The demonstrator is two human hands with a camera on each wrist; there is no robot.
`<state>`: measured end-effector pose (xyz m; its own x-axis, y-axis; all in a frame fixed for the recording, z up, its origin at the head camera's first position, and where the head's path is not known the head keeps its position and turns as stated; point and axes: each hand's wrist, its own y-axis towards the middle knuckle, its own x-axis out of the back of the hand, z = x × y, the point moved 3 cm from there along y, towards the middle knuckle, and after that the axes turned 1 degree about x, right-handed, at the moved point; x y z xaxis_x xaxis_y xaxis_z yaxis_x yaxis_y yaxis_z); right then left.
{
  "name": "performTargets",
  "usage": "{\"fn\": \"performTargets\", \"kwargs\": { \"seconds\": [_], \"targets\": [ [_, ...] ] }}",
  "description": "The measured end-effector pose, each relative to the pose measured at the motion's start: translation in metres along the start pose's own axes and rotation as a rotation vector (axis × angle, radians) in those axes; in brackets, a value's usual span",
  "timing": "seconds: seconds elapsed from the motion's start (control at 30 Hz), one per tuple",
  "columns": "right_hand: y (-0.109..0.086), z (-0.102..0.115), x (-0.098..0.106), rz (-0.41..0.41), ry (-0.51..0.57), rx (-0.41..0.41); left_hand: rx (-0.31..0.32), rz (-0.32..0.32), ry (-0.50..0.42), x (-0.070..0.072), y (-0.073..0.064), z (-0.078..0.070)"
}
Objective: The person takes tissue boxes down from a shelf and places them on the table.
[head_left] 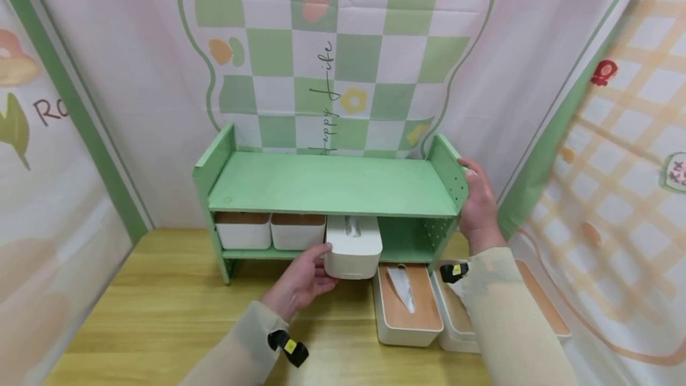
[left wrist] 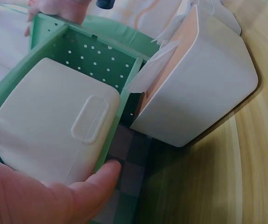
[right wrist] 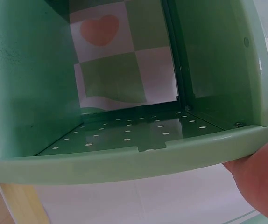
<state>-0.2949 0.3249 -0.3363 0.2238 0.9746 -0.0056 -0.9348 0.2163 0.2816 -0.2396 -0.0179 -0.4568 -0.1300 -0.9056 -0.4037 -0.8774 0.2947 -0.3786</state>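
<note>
My left hand (head_left: 300, 282) grips a white tissue box (head_left: 354, 252), thumb at its left side and fingers below. The box sits partly inside the lower level of a green two-tier shelf (head_left: 332, 183), its front jutting past the edge. In the left wrist view the box's smooth face (left wrist: 54, 112) with a raised oblong tab fills the space above the left thumb. My right hand (head_left: 479, 207) holds the shelf's right side panel (head_left: 447, 174) near its top. In the right wrist view, part of that hand (right wrist: 264, 175) shows at the panel's outer edge (right wrist: 194, 156).
Two white boxes with wooden lids, one (head_left: 243, 231) beside the other (head_left: 298, 232), stand left on the lower shelf. At the right, a wooden-lidded tissue box (head_left: 423, 314) and other boxes (head_left: 452, 341) rest on the wooden table (head_left: 134, 314). Patterned curtains hang behind.
</note>
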Motion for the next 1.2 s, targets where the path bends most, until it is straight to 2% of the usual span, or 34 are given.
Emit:
{"fn": "performTargets", "kwargs": {
  "seconds": [0.23,0.47,0.7,0.97,1.2],
  "targets": [
    [-0.001,0.002,-0.002,-0.004,-0.016,-0.013,-0.015,0.024,-0.043,0.001,0.007,0.000],
    [-0.003,0.003,-0.006,-0.004,-0.021,-0.019,0.017,0.034,0.011,0.003,0.001,-0.002],
    [-0.003,0.003,-0.002,-0.006,-0.024,-0.018,0.006,0.055,0.009,0.002,0.007,-0.003],
    [-0.002,0.004,-0.002,-0.002,-0.009,-0.007,0.026,0.062,0.028,0.002,0.005,-0.004],
    [-0.002,0.004,-0.002,-0.005,-0.025,-0.018,0.044,0.045,0.051,0.003,0.011,-0.006]
  ]
}}
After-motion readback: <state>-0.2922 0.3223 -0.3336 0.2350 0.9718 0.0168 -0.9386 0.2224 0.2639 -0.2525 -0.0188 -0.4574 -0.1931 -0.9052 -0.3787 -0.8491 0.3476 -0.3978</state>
